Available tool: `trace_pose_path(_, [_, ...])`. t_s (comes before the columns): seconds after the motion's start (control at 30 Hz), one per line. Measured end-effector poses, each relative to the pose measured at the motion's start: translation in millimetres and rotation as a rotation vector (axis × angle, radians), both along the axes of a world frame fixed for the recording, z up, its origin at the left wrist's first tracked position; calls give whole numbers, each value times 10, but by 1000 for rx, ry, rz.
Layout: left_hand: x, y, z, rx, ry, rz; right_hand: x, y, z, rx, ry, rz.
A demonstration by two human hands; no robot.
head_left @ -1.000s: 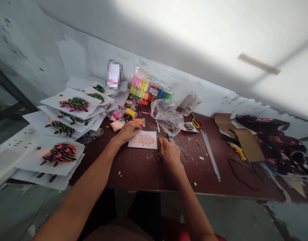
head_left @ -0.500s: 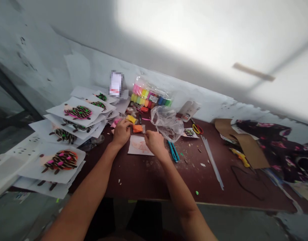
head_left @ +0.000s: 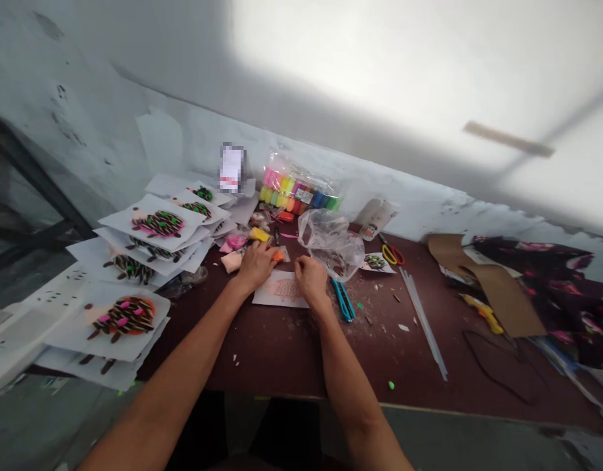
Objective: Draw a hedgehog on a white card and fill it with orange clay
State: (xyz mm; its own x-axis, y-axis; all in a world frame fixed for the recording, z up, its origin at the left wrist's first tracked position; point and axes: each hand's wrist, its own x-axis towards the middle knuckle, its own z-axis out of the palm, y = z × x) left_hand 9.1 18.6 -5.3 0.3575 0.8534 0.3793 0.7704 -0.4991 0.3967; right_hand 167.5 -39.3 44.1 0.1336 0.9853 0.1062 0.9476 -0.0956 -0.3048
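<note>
A white sheet with an orange hedgehog outline (head_left: 282, 290) lies on the dark red table in front of me. Over its upper left edge, my left hand (head_left: 258, 263) reaches to an orange clay piece (head_left: 278, 256), its fingers on or against it. My right hand (head_left: 311, 278) is closed above the sheet's right side; anything between its fingers is too small to make out. Around my left hand lie a yellow clay pack (head_left: 259, 234), a pink one (head_left: 233, 243) and a pale peach one (head_left: 231, 261). A clear plastic bag (head_left: 331, 242) is right of my hands.
Stacked hedgehog pictures (head_left: 159, 222) cover the left side. Behind are a colored clay set (head_left: 299, 193), a phone (head_left: 232, 168) and a white bottle (head_left: 377, 218). To the right are a teal cutter (head_left: 343, 301), scissors (head_left: 392, 254), glue sticks (head_left: 424, 324) and a yellow glue gun (head_left: 482, 313).
My left hand has moved right, over the orange clay, uncovering the peach pack. My right hand has shifted slightly right. The whole view has shifted a little.
</note>
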Motion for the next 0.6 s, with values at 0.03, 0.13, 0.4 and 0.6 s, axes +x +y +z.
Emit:
trace_pose_path(0.03, [2,19,0,-11,-4,7,9,-3,-7,10,18,0])
trace_pose_path(0.13, [-16,70,2,-41,-104,-36,43,-3,-44,50,100,-5])
trace_pose_path(0.4, [-64,23,117,-46,-486,-344,146,124,-172,139,824,74])
trace_pose_path(0.6, [-35,-11,144,-393,-864,-327,119,95,-130,161,1103,117])
